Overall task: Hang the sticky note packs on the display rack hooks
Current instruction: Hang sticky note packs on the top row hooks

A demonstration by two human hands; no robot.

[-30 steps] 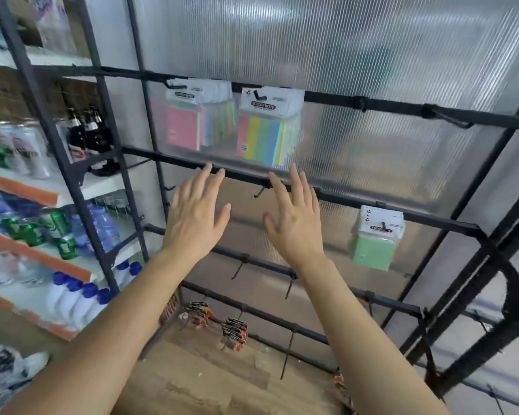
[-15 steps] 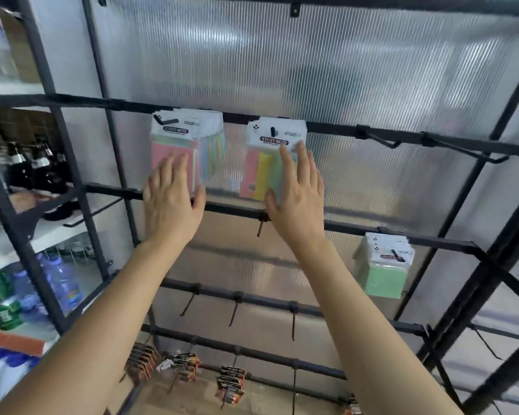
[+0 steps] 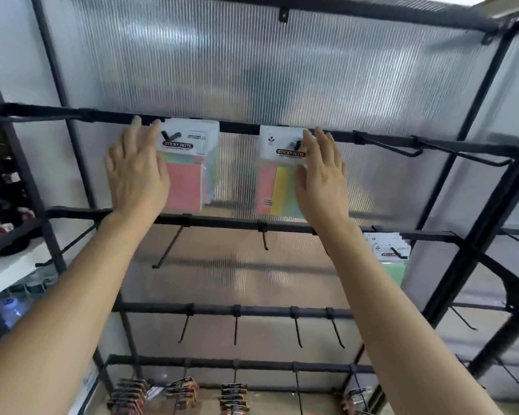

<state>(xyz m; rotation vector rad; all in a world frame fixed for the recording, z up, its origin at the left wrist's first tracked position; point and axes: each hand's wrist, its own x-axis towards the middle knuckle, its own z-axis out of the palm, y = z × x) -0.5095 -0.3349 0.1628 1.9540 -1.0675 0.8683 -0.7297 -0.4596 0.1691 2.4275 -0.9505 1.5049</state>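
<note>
Both hands have climbed to the top rail (image 3: 240, 127). My left hand (image 3: 135, 175) lies flat, fingers straight, on the left edge of the pink sticky note pack (image 3: 186, 181). My right hand (image 3: 321, 178), equally flat, covers the striped sticky note pack (image 3: 274, 190). Both packs hang upright facing me, long axis vertical, white header cards uppermost, the pink one on its hook (image 3: 171, 135). My forearms reach upward.

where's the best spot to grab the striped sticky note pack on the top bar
Pinch the white header card beside the hook, thumb in front, coming straight from the front. The striped sticky note pack hangs flat facing you from that card, and the hook points outward, so it likely slides only forward. The right hand covers its right edge.
</note>
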